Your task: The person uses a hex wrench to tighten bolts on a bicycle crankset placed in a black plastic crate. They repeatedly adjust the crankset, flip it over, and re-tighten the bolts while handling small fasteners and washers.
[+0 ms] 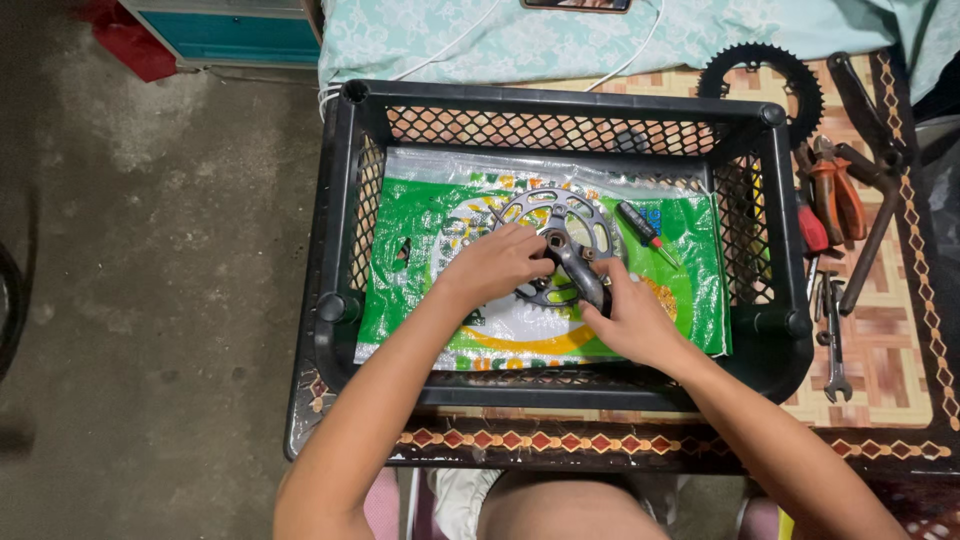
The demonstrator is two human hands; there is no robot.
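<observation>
head view: both hands closed on crankset (556,240); left hand (497,262) on chainring, right hand (630,320) gripping crank arm

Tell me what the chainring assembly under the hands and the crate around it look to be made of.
Crankset: apparently metal, dull grey with toothed edge and dark crank arm. Crate: likely moulded plastic, black with lattice walls. Left hand and right hand both rest on the crankset.

So the black plastic lattice crate (560,105) has a bright green woven sack with yellow and white print (690,270) lining it, and a silver-grey toothed chainring with a dark grey crank arm (556,212) on top. Next to that is a little black-and-red-handled screwdriver (640,228). The tabletop with its tan and brown tile pattern (890,350) carries orange-handled pliers (835,195) and a black chainring (765,75), with a mint floral cloth (560,40) behind.
</observation>
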